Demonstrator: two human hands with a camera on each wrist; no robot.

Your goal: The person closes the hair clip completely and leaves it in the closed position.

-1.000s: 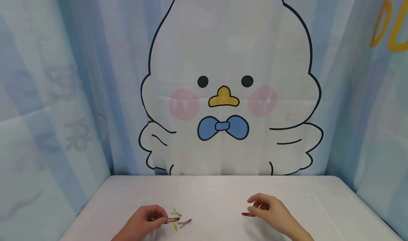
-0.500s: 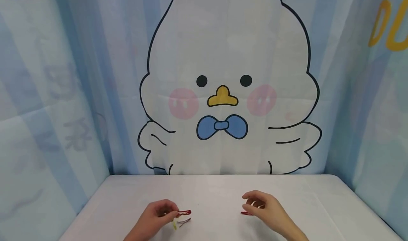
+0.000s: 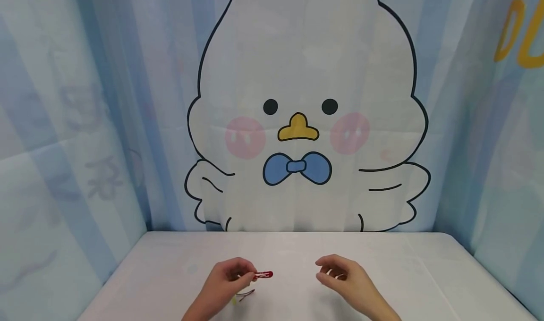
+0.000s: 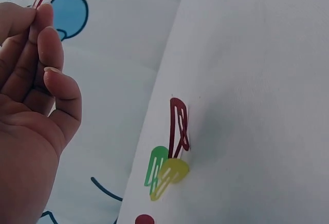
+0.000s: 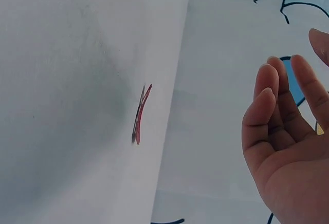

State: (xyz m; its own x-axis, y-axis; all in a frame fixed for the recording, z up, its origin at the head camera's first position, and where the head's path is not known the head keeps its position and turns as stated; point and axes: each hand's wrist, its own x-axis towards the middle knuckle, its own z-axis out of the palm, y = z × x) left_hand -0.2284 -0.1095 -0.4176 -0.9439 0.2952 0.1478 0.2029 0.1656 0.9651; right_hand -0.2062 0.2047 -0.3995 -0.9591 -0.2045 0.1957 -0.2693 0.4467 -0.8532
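In the head view, my left hand (image 3: 225,281) pinches a red snap hair clip (image 3: 265,274) between thumb and fingertips, its rounded end pointing right. Below that hand, in the left wrist view, a dark red hair clip (image 4: 173,126), a green one (image 4: 155,165) and a yellow one (image 4: 176,170) lie together on the table, partly overlapping. My right hand (image 3: 346,281) hovers over the table with bent fingers apart from the thumb, nothing between them. Another red hair clip (image 5: 140,118) lies under it, edge-on in the right wrist view and hidden by the hand in the head view.
The white table (image 3: 425,274) ends at a curtain (image 3: 297,207) printed with a white cartoon chick, and more curtain hangs on both sides. A round red end of something (image 4: 145,219) shows at the bottom of the left wrist view.
My left hand has risen and moved right with the red hair clip, away from the other clips. My right hand has shifted slightly left, and the clip beneath it is now covered in the head view.
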